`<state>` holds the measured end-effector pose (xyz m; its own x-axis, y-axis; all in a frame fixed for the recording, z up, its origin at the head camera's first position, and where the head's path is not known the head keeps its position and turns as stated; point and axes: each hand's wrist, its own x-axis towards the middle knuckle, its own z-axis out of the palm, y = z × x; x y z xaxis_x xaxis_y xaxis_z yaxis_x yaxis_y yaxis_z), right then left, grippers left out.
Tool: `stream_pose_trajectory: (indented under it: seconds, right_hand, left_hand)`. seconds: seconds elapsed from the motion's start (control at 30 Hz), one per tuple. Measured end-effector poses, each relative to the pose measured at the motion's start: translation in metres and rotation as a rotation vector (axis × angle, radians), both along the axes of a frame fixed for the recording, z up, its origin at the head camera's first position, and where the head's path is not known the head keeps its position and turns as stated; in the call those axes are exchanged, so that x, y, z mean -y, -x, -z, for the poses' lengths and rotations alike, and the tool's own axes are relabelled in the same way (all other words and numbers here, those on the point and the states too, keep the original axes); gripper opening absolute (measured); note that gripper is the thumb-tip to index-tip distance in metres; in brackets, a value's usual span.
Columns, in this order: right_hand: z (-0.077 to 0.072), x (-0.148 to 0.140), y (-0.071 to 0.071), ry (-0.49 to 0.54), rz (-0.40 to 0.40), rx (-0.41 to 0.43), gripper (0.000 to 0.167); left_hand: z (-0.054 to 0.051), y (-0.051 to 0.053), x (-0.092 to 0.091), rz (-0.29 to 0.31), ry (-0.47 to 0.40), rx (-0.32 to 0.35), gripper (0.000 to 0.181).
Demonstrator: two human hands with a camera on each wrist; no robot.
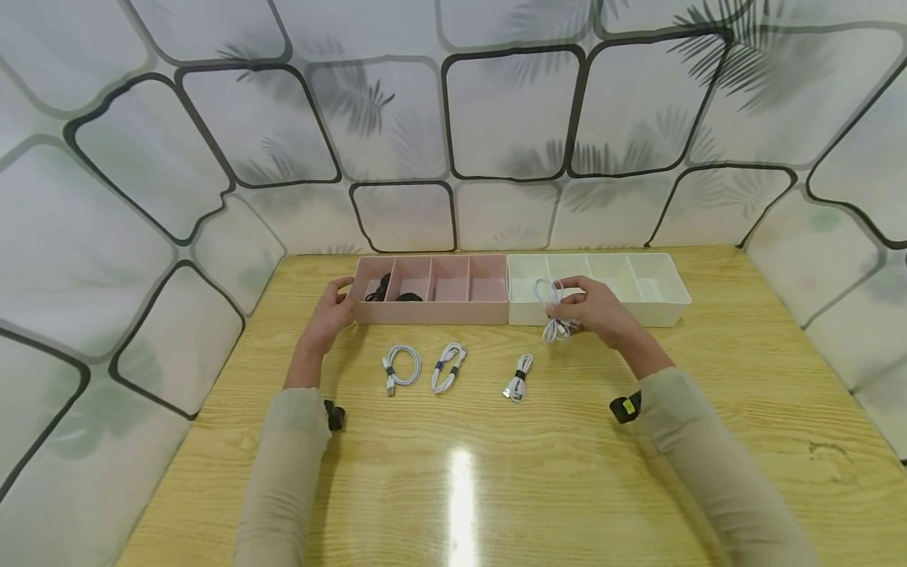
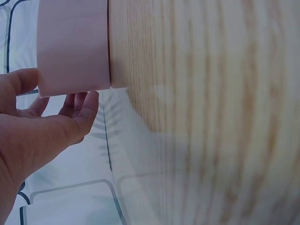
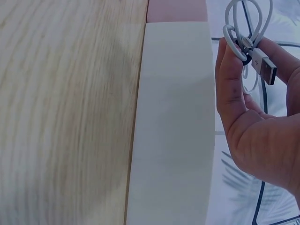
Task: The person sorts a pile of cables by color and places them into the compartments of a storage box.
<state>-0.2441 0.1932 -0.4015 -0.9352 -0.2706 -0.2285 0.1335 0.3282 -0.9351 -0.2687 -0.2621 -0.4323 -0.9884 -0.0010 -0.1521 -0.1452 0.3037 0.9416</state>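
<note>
My right hand (image 1: 591, 309) pinches a coiled white USB cable (image 3: 246, 44) between thumb and fingers, with the metal plug sticking out. The cable hangs over the front wall of the white divided box (image 1: 602, 315). At the other side, my left hand (image 1: 331, 313) touches the left end of the pink divided box (image 1: 432, 313). In the left wrist view, its bent fingertips (image 2: 91, 101) lie against that end. Black cables (image 1: 381, 290) lie in the pink box's two left compartments. Nearer me are three white cables: one looped (image 1: 404, 365), one oval (image 1: 449, 368) and one bundled (image 1: 520, 378).
The boxes stand end to end near the back edge of the wooden table (image 1: 397, 488). Behind and beside it hangs a patterned curtain (image 1: 397, 118). Both wrists wear small black cameras (image 1: 625, 407).
</note>
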Motion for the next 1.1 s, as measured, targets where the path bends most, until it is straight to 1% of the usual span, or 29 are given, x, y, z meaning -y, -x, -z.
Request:
stream_pose_trajectory:
  seconds: [0.13, 0.37, 0.57, 0.8, 1.0, 1.07, 1.1]
  right_hand:
    - [-0.003, 0.003, 0.008, -0.014, 0.018, 0.0, 0.065]
    - [-0.01, 0.009, 0.023, -0.042, 0.064, -0.018, 0.067]
    - [-0.016, 0.017, 0.036, -0.032, 0.118, -0.019, 0.07]
    - [-0.014, 0.027, 0.048, -0.003, 0.203, -0.021, 0.067]
    - [-0.012, 0.034, 0.053, -0.004, 0.234, -0.017, 0.066]
    - [-0.012, 0.035, 0.055, -0.015, 0.239, -0.018, 0.066]
    - [-0.011, 0.035, 0.056, -0.02, 0.241, -0.021, 0.066]
  left_hand:
    - [0.0, -0.001, 0.0, 0.0, -0.002, 0.0, 0.058]
    - [-0.001, -0.001, 0.001, 0.003, 0.001, -0.002, 0.058]
    - [0.0, -0.001, 0.001, 0.012, -0.017, 0.004, 0.058]
    - [0.002, -0.001, 0.001, 0.017, -0.007, 0.002, 0.057]
    - [0.004, 0.002, 0.002, 0.001, 0.007, 0.002, 0.056]
    - [0.002, 0.001, 0.002, -0.001, 0.0, 0.005, 0.056]
    - [-0.002, -0.001, 0.0, -0.001, -0.008, 0.015, 0.056]
